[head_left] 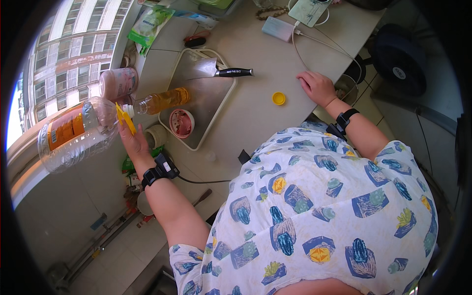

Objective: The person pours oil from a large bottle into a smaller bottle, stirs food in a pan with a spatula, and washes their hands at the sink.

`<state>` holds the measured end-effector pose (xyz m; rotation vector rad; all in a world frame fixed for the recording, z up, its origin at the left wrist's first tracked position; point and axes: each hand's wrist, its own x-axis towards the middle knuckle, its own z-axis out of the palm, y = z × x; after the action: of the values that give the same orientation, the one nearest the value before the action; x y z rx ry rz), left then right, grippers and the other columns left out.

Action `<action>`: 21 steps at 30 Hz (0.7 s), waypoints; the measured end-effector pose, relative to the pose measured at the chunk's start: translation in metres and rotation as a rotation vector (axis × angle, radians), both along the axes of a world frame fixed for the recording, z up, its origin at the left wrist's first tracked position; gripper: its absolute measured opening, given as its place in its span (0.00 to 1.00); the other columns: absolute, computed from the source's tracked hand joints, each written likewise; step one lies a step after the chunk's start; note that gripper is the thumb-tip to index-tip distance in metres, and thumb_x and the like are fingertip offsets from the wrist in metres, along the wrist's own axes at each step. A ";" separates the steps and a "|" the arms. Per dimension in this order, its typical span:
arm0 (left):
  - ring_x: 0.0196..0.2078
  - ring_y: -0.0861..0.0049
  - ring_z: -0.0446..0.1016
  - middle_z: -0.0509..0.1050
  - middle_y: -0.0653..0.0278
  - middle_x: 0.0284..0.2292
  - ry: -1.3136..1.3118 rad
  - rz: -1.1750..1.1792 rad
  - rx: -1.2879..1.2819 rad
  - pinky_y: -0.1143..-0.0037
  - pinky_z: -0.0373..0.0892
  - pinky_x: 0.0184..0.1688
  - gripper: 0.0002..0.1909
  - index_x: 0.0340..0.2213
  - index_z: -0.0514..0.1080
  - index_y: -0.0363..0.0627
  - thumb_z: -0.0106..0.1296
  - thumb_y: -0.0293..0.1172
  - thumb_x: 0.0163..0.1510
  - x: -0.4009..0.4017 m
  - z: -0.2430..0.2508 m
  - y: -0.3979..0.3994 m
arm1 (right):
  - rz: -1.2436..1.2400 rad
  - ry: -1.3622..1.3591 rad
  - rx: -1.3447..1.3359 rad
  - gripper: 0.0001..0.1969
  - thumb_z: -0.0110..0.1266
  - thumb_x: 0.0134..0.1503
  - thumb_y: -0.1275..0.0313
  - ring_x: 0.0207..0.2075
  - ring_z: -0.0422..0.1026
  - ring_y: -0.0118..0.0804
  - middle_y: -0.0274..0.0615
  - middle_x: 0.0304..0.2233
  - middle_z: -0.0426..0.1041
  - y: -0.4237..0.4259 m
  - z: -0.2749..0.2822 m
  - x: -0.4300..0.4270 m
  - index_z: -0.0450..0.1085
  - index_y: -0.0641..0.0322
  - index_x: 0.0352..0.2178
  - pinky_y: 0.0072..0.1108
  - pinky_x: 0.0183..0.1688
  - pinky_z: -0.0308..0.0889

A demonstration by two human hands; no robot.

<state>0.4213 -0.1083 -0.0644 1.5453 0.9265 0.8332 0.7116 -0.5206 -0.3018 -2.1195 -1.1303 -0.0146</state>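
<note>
My left hand (135, 142) grips the yellow handle (126, 118) at the neck of a large clear plastic bottle (79, 132) with an orange label. The big bottle lies tilted in the air, its white mouth towards the neck of a small clear bottle (166, 100) of amber liquid. Whether the two mouths touch, I cannot tell. The small bottle stands on a metal-coloured tray (206, 110), beside a pink-and-white bowl (182, 123). Near the counter's right edge rests my right hand (318, 87), fingers loosely bent, holding nothing. A yellow cap (279, 98) lies to its left.
A cleaver (221, 70) with a black handle lies across the tray's rim. Charging cables run from a power bank (277, 28) and a phone (309, 11) over the counter's right side. A pink container (118, 83) and a green pouch (150, 27) stand by the window.
</note>
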 end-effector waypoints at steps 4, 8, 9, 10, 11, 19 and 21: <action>0.61 0.78 0.46 0.54 0.70 0.57 -0.001 0.007 0.000 0.55 0.39 0.58 0.29 0.56 0.55 0.56 0.48 0.45 0.55 -0.001 -0.001 0.003 | -0.002 0.001 -0.003 0.05 0.49 0.52 0.71 0.29 0.71 0.39 0.35 0.28 0.72 0.000 0.001 0.000 0.69 0.52 0.32 0.26 0.29 0.67; 0.61 0.78 0.46 0.54 0.70 0.57 0.003 0.015 0.008 0.55 0.39 0.58 0.29 0.56 0.56 0.56 0.48 0.45 0.55 -0.002 -0.002 0.004 | 0.003 -0.001 0.000 0.05 0.49 0.52 0.72 0.29 0.71 0.39 0.35 0.28 0.72 0.001 0.000 0.001 0.69 0.52 0.32 0.26 0.30 0.67; 0.61 0.77 0.46 0.54 0.70 0.57 -0.004 0.011 0.000 0.55 0.39 0.58 0.29 0.56 0.56 0.56 0.48 0.45 0.55 -0.002 -0.002 0.005 | 0.004 0.002 0.003 0.05 0.49 0.52 0.72 0.29 0.71 0.40 0.35 0.28 0.72 0.001 0.000 0.001 0.69 0.52 0.32 0.26 0.30 0.67; 0.61 0.77 0.45 0.54 0.70 0.57 -0.012 0.006 -0.008 0.55 0.39 0.58 0.29 0.56 0.56 0.56 0.48 0.45 0.55 -0.002 -0.002 0.005 | 0.004 0.002 0.004 0.05 0.49 0.52 0.72 0.29 0.71 0.40 0.35 0.28 0.72 0.001 0.000 0.001 0.69 0.52 0.32 0.26 0.30 0.67; 0.61 0.77 0.45 0.54 0.70 0.57 -0.011 0.006 -0.008 0.55 0.39 0.58 0.29 0.56 0.56 0.56 0.48 0.45 0.55 -0.003 -0.002 0.006 | 0.003 0.001 0.008 0.05 0.49 0.52 0.72 0.29 0.71 0.40 0.35 0.28 0.72 0.001 0.000 0.001 0.69 0.52 0.32 0.26 0.30 0.67; 0.61 0.77 0.45 0.54 0.71 0.57 -0.021 0.024 -0.031 0.55 0.39 0.58 0.30 0.56 0.55 0.56 0.49 0.46 0.54 -0.002 0.002 0.006 | 0.002 0.004 0.026 0.05 0.49 0.51 0.72 0.29 0.71 0.40 0.36 0.28 0.72 0.002 0.005 0.001 0.68 0.53 0.31 0.27 0.30 0.67; 0.61 0.77 0.45 0.54 0.71 0.57 -0.020 0.030 -0.035 0.55 0.39 0.58 0.30 0.56 0.55 0.56 0.48 0.46 0.54 -0.002 0.002 0.005 | 0.001 0.005 0.024 0.05 0.48 0.52 0.72 0.29 0.71 0.40 0.36 0.27 0.72 0.002 0.004 0.000 0.68 0.53 0.31 0.27 0.30 0.67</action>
<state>0.4194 -0.1036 -0.0622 1.4942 0.9472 0.8477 0.7119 -0.5189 -0.2980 -2.0960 -1.1232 -0.0222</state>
